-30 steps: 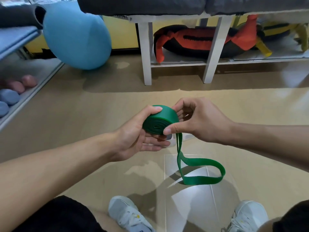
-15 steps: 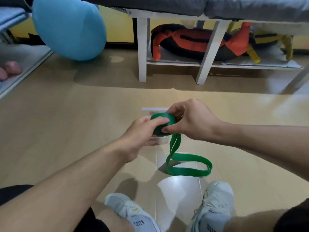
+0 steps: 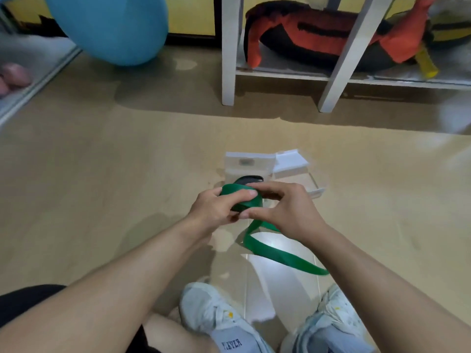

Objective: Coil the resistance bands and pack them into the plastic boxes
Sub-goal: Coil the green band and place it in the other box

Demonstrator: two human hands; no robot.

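A green resistance band (image 3: 244, 200) is rolled into a coil between both hands, low over the floor. My left hand (image 3: 216, 207) grips the coil from the left with the thumb across its top. My right hand (image 3: 280, 207) pinches it from the right. The band's loose tail (image 3: 275, 253) trails down and to the right along the floor, under my right forearm. Just beyond the hands stands a clear plastic box (image 3: 248, 164) with a dark coiled band (image 3: 248, 180) inside it. A second clear box (image 3: 300, 174) lies open beside it on the right.
My two white sneakers (image 3: 224, 319) are at the bottom of the view. A white bench frame (image 3: 228, 59) stands further back, with an orange and black bag (image 3: 318, 39) under it. A blue exercise ball (image 3: 109, 24) is at the back left, and a low shelf (image 3: 25, 80) at the far left.
The hands have lowered the coil toward the floor and the boxes, which have come into view. More of the band is wound on, and the loose loop on the floor has shrunk to a tail.
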